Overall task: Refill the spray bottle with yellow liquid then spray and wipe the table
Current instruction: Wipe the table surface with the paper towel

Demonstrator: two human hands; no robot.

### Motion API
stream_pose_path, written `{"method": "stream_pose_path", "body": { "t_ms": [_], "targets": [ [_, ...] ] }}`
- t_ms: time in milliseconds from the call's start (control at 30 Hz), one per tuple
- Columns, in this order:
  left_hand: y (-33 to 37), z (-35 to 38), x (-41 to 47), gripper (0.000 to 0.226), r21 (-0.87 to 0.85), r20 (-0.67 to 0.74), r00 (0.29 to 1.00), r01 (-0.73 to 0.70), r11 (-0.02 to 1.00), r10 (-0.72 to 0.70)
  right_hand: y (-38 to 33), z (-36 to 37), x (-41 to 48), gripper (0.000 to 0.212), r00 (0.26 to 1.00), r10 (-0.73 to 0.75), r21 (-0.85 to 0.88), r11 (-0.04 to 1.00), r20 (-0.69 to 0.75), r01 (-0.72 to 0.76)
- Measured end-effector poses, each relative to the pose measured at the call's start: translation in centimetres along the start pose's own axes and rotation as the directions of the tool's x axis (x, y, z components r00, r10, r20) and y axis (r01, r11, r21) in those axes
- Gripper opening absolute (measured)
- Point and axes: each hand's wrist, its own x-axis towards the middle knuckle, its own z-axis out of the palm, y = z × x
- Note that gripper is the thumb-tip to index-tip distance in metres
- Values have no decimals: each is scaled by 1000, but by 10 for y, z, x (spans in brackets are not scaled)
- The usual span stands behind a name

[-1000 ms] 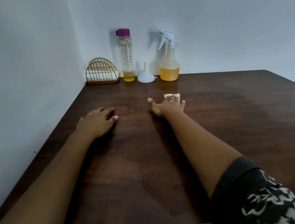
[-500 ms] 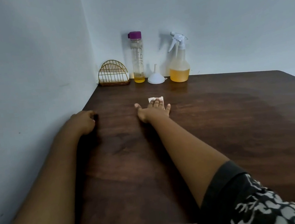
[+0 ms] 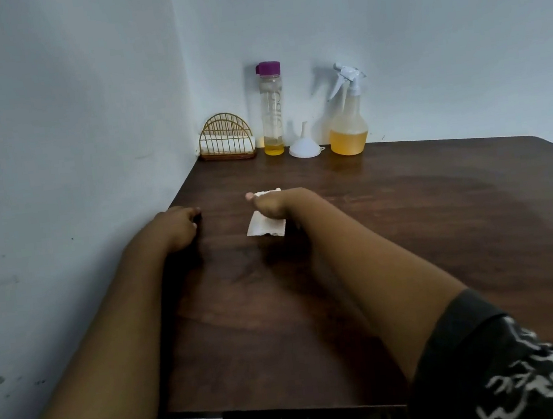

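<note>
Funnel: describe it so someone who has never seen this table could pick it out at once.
Start at the dark wooden table and follow it to its far edge against the wall, where four things stand in a row. Between the purple-capped bottle and the spray bottle sits the funnel. It alone is plain white, low and upside down, its spout pointing up.

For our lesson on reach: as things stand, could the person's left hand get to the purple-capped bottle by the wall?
Probably yes. Only bare table lies between the left hand and the purple-capped bottle. The wire napkin holder stands off to one side, out of the way.
</note>
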Motion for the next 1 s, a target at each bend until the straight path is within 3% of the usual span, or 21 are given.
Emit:
{"method": "stream_pose_path", "body": {
  "t_ms": [200,400,667,867,1000],
  "targets": [
    [-6,4,-13,49,13,30,999,-27,1000,27,4,33,1,67,969,-12,-188,982,-248,-36],
    [-12,8,-31,51,52,22,1000,2,999,-4,-62,56,5,69,975,-135,-289,954,-179,80],
    [-12,6,-57,49,103,31,1000,1,995,-4,6,35,-19,70,958,106,-288,940,-267,-184],
    [-18,-3,-91,38,121,-17,997,82,989,-80,-73,78,-29,70,967,-183,-345,932,-177,113],
    [-27,2,-120,35,99,-42,996,80,992,-76,-40,68,-41,70,968,-102,-343,939,-229,18]
  ]
}}
